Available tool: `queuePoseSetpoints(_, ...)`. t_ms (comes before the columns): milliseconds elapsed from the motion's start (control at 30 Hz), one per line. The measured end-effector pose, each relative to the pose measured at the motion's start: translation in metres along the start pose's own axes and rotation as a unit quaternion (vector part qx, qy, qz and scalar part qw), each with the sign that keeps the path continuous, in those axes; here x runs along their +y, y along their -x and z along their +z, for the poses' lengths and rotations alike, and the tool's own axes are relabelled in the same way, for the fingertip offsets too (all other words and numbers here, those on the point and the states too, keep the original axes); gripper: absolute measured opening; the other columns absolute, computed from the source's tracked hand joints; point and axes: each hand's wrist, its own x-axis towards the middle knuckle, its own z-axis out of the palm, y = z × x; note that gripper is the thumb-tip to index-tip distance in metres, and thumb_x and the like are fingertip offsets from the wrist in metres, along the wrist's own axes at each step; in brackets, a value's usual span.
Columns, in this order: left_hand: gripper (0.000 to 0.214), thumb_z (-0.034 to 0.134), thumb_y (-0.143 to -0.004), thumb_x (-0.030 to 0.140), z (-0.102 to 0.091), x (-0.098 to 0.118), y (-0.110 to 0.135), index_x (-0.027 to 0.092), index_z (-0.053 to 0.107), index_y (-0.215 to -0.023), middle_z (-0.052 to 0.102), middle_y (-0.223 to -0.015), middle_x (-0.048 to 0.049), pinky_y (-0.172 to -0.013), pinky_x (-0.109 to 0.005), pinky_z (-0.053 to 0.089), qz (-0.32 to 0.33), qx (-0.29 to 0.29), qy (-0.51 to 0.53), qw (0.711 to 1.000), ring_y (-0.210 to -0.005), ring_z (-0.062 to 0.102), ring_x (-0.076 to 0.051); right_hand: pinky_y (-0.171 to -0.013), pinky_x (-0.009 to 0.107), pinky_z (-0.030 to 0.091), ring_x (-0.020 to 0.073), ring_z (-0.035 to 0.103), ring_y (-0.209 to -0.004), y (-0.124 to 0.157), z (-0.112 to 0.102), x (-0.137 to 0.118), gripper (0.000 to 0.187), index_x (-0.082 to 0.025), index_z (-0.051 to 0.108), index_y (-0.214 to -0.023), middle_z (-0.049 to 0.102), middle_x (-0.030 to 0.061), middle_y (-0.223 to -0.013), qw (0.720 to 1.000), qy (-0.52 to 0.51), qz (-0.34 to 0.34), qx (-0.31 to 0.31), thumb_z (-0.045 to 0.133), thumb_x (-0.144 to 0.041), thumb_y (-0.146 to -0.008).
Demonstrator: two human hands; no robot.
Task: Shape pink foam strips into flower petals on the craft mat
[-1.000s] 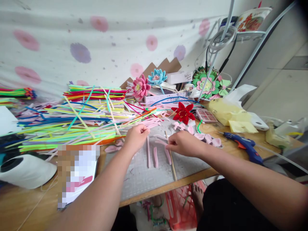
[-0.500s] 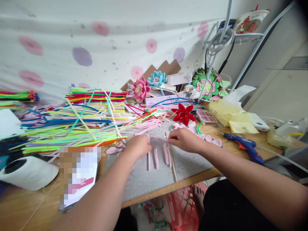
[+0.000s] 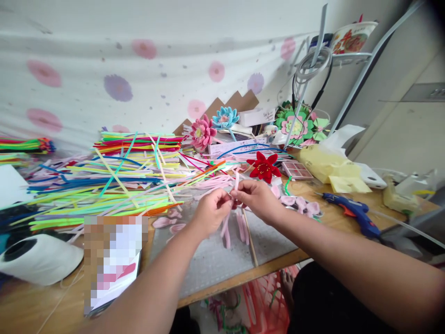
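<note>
Over the grey cutting mat [image 3: 208,269], my left hand [image 3: 212,211] and my right hand [image 3: 259,199] meet, fingertips pinched together. Both grip a pale pink pipe cleaner [image 3: 237,180], one end of which sticks up above the fingers; the rest is partly hidden by them. Just below, short folded pink pipe cleaner pieces [image 3: 243,228] lie on the mat beside a thin wooden stick [image 3: 251,241]. Pink petal-shaped loops [image 3: 163,222] rest left of my left hand, and more pink petals [image 3: 302,205] lie right of my right wrist.
Piles of coloured pipe cleaners [image 3: 114,171] cover the back left. A phone [image 3: 116,273] and a white thread spool [image 3: 43,260] sit at the left. A red flower [image 3: 264,167] lies behind my hands. At the right is a blue glue gun [image 3: 351,208]; finished flowers [image 3: 225,118] stand behind.
My hands have come together from apart, bringing the pink pipe cleaner's ends close between the fingers. The view has shifted slightly.
</note>
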Motion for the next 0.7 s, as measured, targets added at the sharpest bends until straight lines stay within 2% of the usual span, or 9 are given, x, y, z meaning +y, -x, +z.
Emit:
queuePoseSetpoints(67,0.012,0.051,-0.077,0.028,-0.001,-0.002,-0.001,0.019,0.044,-0.074,0.056,-0.061,0.0032,-0.054,-0.024,0.045,-0.039,-0.034,0.102,0.993,-0.055,0.057,-0.012,-0.048,0.02,0.045,0.0097,0.055,-0.051,-0.002,-0.002,-0.001,0.023,-0.015,0.056,-0.069,0.056,-0.002,-0.058,0.997,-0.051,-0.005,0.051,0.06,-0.037,-0.077)
queuePoseSetpoints(133,0.015,0.055,-0.075,0.029,-0.003,-0.005,-0.003,0.019,0.044,-0.078,0.055,-0.058,0.0049,-0.051,-0.024,0.046,-0.073,-0.044,0.167,0.982,-0.051,0.055,-0.012,-0.05,0.021,0.047,0.0096,0.056,-0.052,-0.004,-0.006,-0.002,0.024,-0.015,0.058,-0.073,0.059,-0.001,-0.061,0.991,-0.094,-0.009,0.098,0.059,-0.039,-0.077)
queuePoseSetpoints(233,0.015,0.055,-0.076,0.03,-0.006,-0.007,-0.006,0.018,0.049,-0.081,0.055,-0.06,0.0046,-0.052,-0.024,0.047,-0.084,-0.007,0.148,0.985,-0.051,0.055,-0.011,-0.054,0.023,0.049,0.0098,0.057,-0.054,-0.006,-0.014,-0.002,0.024,-0.016,0.06,-0.075,0.062,0.001,-0.067,0.983,-0.124,-0.024,0.131,0.062,-0.04,-0.075)
queuePoseSetpoints(333,0.013,0.057,-0.073,0.028,-0.006,-0.01,-0.006,0.016,0.055,-0.073,0.056,-0.059,0.0033,-0.052,-0.024,0.045,-0.089,-0.005,0.107,0.99,-0.051,0.055,-0.011,-0.054,0.023,0.047,0.0099,0.054,-0.054,-0.005,-0.022,0.0,0.02,-0.016,0.062,-0.079,0.061,0.0001,-0.066,0.987,-0.074,-0.044,0.134,0.06,-0.036,-0.076)
queuePoseSetpoints(400,0.012,0.06,-0.071,0.026,-0.005,-0.012,-0.006,0.015,0.058,-0.067,0.054,-0.054,0.0036,-0.049,-0.022,0.04,-0.091,-0.011,0.086,0.992,-0.048,0.053,-0.011,-0.053,0.023,0.043,0.0105,0.052,-0.054,-0.003,-0.025,0.002,0.018,-0.016,0.064,-0.083,0.059,-0.0001,-0.064,0.991,0.011,-0.064,0.114,0.055,-0.032,-0.08)
queuePoseSetpoints(467,0.013,0.06,-0.071,0.027,-0.004,-0.013,-0.005,0.015,0.058,-0.065,0.052,-0.052,0.0045,-0.047,-0.021,0.037,-0.09,-0.004,0.074,0.993,-0.046,0.051,-0.01,-0.055,0.023,0.041,0.0117,0.052,-0.057,0.001,-0.028,0.003,0.018,-0.015,0.065,-0.082,0.058,0.001,-0.064,0.985,0.118,-0.103,0.067,0.052,-0.027,-0.083)
queuePoseSetpoints(600,0.015,0.057,-0.074,0.03,-0.002,-0.012,-0.003,0.017,0.055,-0.068,0.051,-0.053,0.0059,-0.048,-0.021,0.039,-0.09,0.017,0.091,0.992,-0.046,0.051,-0.01,-0.062,0.025,0.039,0.0143,0.054,-0.067,0.009,-0.031,0.004,0.021,-0.014,0.067,-0.083,0.06,0.0048,-0.071,0.929,0.305,-0.196,-0.079,0.047,-0.022,-0.088)
queuePoseSetpoints(700,0.017,0.058,-0.075,0.032,0.002,-0.006,-0.001,0.017,0.053,-0.066,0.054,-0.051,0.0047,-0.05,-0.022,0.042,-0.092,0.012,0.108,0.99,-0.047,0.055,-0.011,-0.062,0.025,0.038,0.015,0.055,-0.068,0.014,-0.033,0.004,0.025,-0.014,0.067,-0.086,0.061,0.0066,-0.073,0.896,0.368,-0.206,-0.138,0.044,-0.022,-0.091)
